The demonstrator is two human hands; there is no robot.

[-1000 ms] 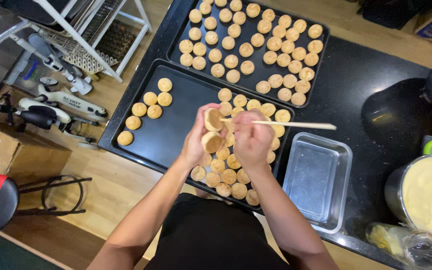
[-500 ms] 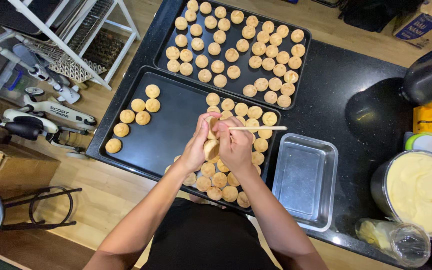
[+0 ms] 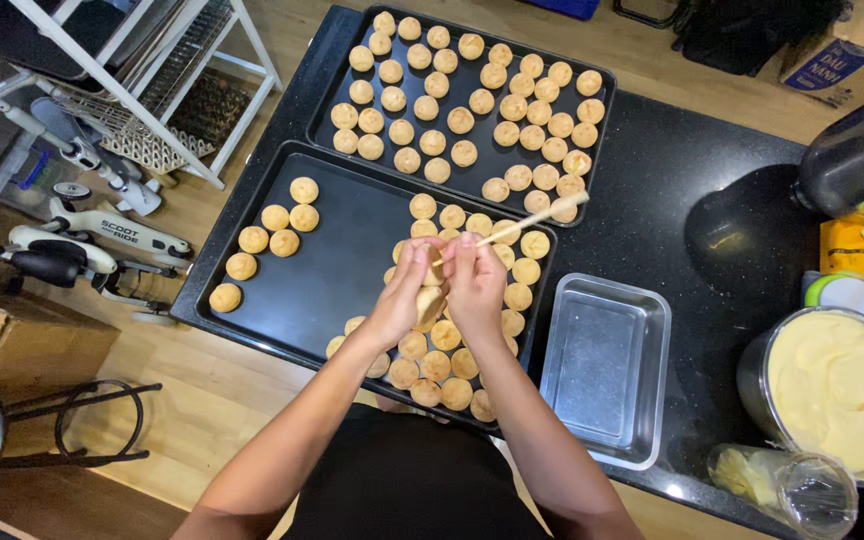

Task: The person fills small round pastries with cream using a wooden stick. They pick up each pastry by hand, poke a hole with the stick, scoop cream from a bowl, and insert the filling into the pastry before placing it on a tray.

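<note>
So on the far left of the near baking tray [image 3: 342, 265], a flat black metal sheet with a raised rim, there's a loose little cluster of six round golden pastry puffs [image 3: 272, 230], matte and slightly bumpy on top.

Moving right, the left hand [image 3: 402, 295] is curled narrow, fingers pinched around one single puff [image 3: 430, 298] held just above the tray, right over the pile of puffs at the tray's right end. Can't count that pile exactly since the hands cover part of it.

The right hand [image 3: 474, 280] sits touching the left one, fingers closed in a tight grip on a thin pale wooden stick [image 3: 532, 218], which angles up and to the right, its tip over the edge of the far baking tray [image 3: 324, 118]. That second black tray is packed with rows of the same puffs, somewhere past thirty.

Right of the hands: one empty rectangular metal pan [image 3: 604, 368], shiny brushed steel, on the dark speckled counter [image 3: 712, 230]. Then one round metal pot [image 3: 832, 390] full of smooth pale yellow cream, and a clear plastic cup [image 3: 787, 485] lying on its side near it.
</note>
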